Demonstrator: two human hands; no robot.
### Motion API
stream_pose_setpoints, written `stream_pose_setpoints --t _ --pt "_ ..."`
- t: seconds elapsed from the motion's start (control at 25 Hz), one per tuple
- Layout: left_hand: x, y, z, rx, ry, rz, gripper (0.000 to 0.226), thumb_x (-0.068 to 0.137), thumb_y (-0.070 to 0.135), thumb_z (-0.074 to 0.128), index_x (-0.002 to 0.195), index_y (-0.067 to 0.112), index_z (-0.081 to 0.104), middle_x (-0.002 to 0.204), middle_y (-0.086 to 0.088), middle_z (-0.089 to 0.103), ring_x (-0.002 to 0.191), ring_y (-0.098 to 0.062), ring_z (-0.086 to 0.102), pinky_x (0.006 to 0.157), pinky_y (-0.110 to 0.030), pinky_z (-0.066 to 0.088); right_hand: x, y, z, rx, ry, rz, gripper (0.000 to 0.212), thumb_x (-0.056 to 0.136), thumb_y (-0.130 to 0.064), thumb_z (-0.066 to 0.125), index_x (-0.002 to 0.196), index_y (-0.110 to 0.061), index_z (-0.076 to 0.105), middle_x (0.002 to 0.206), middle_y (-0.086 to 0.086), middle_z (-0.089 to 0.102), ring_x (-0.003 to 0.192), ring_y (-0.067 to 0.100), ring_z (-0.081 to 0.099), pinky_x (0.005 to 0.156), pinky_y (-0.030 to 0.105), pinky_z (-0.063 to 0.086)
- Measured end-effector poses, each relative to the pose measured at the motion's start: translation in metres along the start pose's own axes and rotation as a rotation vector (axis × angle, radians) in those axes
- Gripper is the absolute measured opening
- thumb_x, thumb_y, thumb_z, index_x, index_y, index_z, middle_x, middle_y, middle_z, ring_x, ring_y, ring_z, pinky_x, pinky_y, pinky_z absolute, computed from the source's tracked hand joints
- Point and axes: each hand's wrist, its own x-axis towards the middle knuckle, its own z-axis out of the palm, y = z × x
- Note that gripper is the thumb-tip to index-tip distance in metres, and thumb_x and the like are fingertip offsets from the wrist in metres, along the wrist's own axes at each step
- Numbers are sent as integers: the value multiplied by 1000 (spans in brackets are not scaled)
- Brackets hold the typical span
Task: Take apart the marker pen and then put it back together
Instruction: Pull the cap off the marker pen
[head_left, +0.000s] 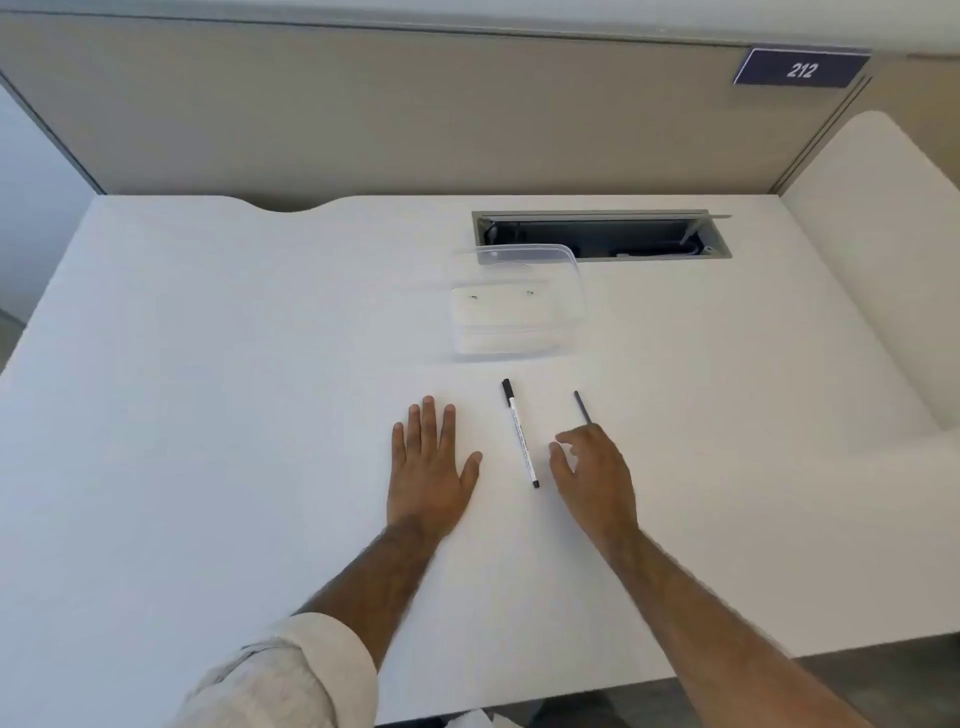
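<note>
A white marker pen (521, 435) with a black cap at its far end and a small black end piece near me lies on the white desk (208, 364), between my hands. A thin dark grey rod (582, 407), probably the ink core, lies to its right. My left hand (431, 467) rests flat on the desk left of the pen, fingers spread, holding nothing. My right hand (592, 473) hovers just right of the pen with fingers loosely curled; its fingertips reach the near end of the rod, and I cannot tell if they touch it.
A clear plastic container (519, 301) with a loose lid stands behind the pen. Beyond it an open cable tray (597, 236) is recessed in the desk. A beige partition with a "212" sign (802, 70) rises behind. A white chair back (883, 249) is at right.
</note>
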Motion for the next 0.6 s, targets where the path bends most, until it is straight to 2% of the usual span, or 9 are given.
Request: stream_pose_setpoints --t 0.08,0.16,0.24,0.36,0.52,0.6 --pt "-3 -7 -6 56 -6 52 71 103 53 20 162 14 11 171 -12 1 157 -31 0 127 -51 3 -4 -13 4 0 -108 105 26 94 -38 61 100 -15 70 103 -3 64 90 19 65 81 34 51" --pt "-8 -15 -9 104 27 148 65 102 47 22 157 12 33 168 -10 23 155 -31 20 125 -56 15 -11 -23 7 -85 -226 144 35 90 -50 62 97 -16 67 99 -2 60 89 19 60 82 34 49" --pt "-10 -18 -11 115 50 196 61 101 43 26 147 13 51 159 -8 42 148 -30 38 120 -59 26 -12 -23 11 -166 -269 132 40 86 -57 60 92 -18 62 95 -3 54 89 20 56 81 35 47" --pt "-12 -14 -10 114 90 216 51 101 38 33 137 16 61 151 -3 54 142 -28 46 119 -58 29 -3 -19 14 -211 -294 99 41 86 -59 57 93 -18 57 96 -3 52 90 22 57 81 36 47" --pt "-10 1 -6 1 164 293 26 97 27 63 119 17 73 138 -2 64 131 -25 58 116 -53 38 17 -20 16 -233 -332 64 42 89 -55 57 100 -15 56 102 2 54 91 25 60 77 39 50" --pt "-7 14 -9 -58 188 300 19 94 26 68 110 17 76 130 -1 69 122 -25 63 112 -49 43 24 -22 15 -238 -328 38 38 91 -49 58 102 -13 58 104 4 55 93 27 61 74 38 49"
